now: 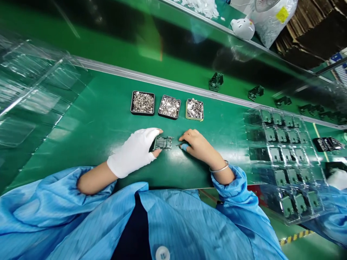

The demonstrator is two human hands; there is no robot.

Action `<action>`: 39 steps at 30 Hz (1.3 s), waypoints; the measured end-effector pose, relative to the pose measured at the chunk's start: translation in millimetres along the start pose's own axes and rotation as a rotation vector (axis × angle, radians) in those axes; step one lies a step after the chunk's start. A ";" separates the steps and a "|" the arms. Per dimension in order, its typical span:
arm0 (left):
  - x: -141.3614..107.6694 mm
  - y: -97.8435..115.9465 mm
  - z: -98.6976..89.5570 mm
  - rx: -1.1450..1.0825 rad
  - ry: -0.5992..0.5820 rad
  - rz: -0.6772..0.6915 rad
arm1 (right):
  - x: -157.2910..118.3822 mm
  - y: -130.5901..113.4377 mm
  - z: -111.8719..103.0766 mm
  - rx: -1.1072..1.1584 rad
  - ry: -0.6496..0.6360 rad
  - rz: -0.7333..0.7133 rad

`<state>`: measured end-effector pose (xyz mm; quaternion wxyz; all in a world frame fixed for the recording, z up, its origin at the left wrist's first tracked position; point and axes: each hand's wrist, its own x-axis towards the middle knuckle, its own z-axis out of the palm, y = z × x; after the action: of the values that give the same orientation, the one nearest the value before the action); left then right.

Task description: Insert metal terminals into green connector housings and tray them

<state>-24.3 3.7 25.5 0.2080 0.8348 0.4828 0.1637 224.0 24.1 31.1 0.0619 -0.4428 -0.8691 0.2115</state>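
Note:
My left hand (135,150), in a white glove with bare thumb and fingertip, grips a dark green plastic housing (163,143) low over the green table. Slots and thin prongs show on the housing's right side. Just right of it, my right hand (197,145) is closed in a pinch, with blue tape around one digit. A thin dark rod-like piece (179,144) sticks out of that pinch toward the housing, apart from it; its kind is too small to tell. Beyond the hands stand a left tray (154,104), a middle tray (159,115) and a right tray (187,117), full of small shiny metal parts.
A clear compartment tray (284,164) of green housings stands at right. Empty-looking clear trays (24,104) are stacked at left. Several green housings (216,82) sit on the belt behind a metal rail (114,69). A co-worker's gloved hand (337,179) shows at far right.

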 end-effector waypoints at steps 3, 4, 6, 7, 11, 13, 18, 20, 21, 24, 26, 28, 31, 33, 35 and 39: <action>-2.5 -5.0 4.4 -0.041 -0.012 0.027 | -2.7 2.9 4.5 -0.008 0.001 0.004; -3.7 -7.1 5.0 -0.053 -0.013 0.036 | -2.2 2.8 7.2 0.036 0.012 0.006; -6.0 -10.6 5.8 -0.065 -0.016 0.043 | 0.0 1.8 12.9 0.167 0.021 -0.015; -7.0 -11.7 6.0 -0.068 -0.019 0.042 | 1.3 1.0 15.5 0.221 0.020 -0.027; -8.4 -12.3 6.5 -0.076 -0.026 0.040 | 4.3 -5.8 20.2 0.222 0.000 -0.035; -8.4 -11.6 6.2 -0.076 -0.025 0.041 | 4.4 -11.9 18.7 0.164 -0.025 0.003; -8.2 -10.4 4.0 -0.069 -0.046 0.034 | 4.7 -19.7 11.6 0.128 -0.097 0.135; -8.2 -10.2 3.3 -0.070 -0.048 0.040 | 4.5 -15.7 10.1 0.215 -0.106 0.117; -8.3 -10.1 3.1 -0.073 -0.051 0.039 | 4.1 -13.1 9.5 0.258 -0.112 0.099; -8.8 -10.2 2.8 -0.088 -0.067 0.020 | 2.0 -8.5 7.9 0.287 -0.136 0.052; -9.2 -10.4 2.8 -0.097 -0.072 0.015 | 0.6 -10.2 6.3 0.226 -0.158 0.040; -9.6 -10.8 2.9 -0.100 -0.071 0.018 | -0.1 -14.9 4.2 0.157 -0.189 0.041; -9.9 -10.8 3.1 -0.094 -0.074 0.027 | 0.1 -23.0 1.8 0.082 -0.223 0.047; -10.0 -10.4 3.1 -0.094 -0.076 0.026 | 0.4 -27.0 2.1 0.048 -0.229 0.055; -10.1 -9.9 3.1 -0.095 -0.080 0.017 | 0.4 -29.0 4.1 0.031 -0.227 0.063; -10.6 -10.4 3.6 -0.083 -0.090 -0.010 | -1.7 -24.1 8.4 0.078 -0.186 0.075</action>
<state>-35.3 -1.6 16.4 0.2649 0.8296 0.4697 0.1450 204.7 7.7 33.7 -0.0097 -0.4509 -0.8449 0.2876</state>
